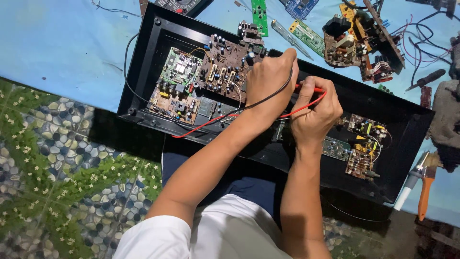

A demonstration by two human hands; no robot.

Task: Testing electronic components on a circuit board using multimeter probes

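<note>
Gripping a black probe wire (268, 98), the left hand (269, 81) is closing tight near the frame's middle, over the brown circuit board (225, 64) w/ its tip. Right hand (314, 112) is pinching a red probe (306, 88) just beside it, inside the black case (393, 120).

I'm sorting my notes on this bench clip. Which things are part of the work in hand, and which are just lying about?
In use:
left hand with black lead
right hand with red lead
black case
brown circuit board

Lying about:
paintbrush
screwdriver
loose green board
pile of boards
blue sheet
</note>
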